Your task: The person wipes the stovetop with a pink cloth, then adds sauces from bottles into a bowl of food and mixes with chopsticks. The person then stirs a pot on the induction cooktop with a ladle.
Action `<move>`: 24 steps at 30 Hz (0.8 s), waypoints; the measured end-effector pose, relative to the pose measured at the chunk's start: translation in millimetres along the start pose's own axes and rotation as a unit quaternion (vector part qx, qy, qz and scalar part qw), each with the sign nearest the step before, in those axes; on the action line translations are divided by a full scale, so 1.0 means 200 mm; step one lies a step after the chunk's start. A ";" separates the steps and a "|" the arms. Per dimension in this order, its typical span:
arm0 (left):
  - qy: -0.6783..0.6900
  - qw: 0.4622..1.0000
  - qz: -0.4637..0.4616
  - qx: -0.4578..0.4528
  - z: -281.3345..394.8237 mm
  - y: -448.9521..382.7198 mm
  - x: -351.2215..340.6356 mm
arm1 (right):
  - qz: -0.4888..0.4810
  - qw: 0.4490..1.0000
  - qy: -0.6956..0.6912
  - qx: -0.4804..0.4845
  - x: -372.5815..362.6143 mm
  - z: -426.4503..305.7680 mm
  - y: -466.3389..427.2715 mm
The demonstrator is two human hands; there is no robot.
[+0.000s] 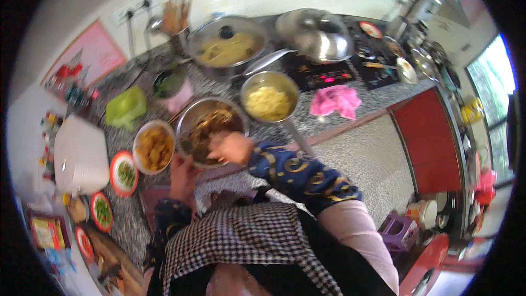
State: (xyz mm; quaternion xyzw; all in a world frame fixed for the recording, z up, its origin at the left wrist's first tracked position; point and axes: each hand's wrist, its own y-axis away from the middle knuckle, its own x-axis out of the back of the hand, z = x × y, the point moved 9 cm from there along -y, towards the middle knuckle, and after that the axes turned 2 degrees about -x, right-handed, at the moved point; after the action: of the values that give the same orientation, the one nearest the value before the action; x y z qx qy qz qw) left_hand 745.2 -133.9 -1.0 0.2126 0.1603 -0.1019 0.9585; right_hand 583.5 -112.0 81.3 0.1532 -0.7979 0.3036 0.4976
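Note:
A steel mixing bowl (242,116) with a dark, brown, glossy food mixture (213,125) stands at the counter's front edge. My right hand (232,148) reaches over its near right side, fingers down at the food. Blur hides whether the fingers grip any of it. At the bowl's near left rim, my left hand (183,176) steadies it, thumb at the edge. Touching distance to the left, a white bowl (137,163) is filled with orange-brown pieces of food. Right of the mixing bowl sits a steel saucepan (295,95) of pale yellow food, its handle overhanging the counter edge.
Behind are a glass-lidded pan (226,47) and a large steel lidded pot (316,35) by an induction hob (324,75). A pink cloth (336,102) lies nearby. Red-rimmed plates of chopped greens (124,173) and a cutting board (123,267) occupy the left counter.

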 end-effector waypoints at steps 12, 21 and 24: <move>-0.042 0.985 -0.049 -0.162 0.09 0.11 -0.11 | 0.093 0.981 0.133 -0.105 0.15 -0.05 0.06; -0.065 0.979 0.005 -0.194 0.09 0.52 -0.47 | 0.097 0.974 0.109 -0.172 0.43 -0.30 0.51; -0.122 0.964 -0.034 -0.235 0.19 0.55 -0.70 | 0.094 0.975 0.079 -0.182 0.53 -0.27 0.67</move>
State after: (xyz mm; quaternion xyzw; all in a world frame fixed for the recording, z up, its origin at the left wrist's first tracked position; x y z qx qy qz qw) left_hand 653.7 -35.4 121.2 -0.0385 0.0684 -0.1195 0.9897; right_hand 500.7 31.5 148.7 -0.0406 -0.8087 0.2096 0.5482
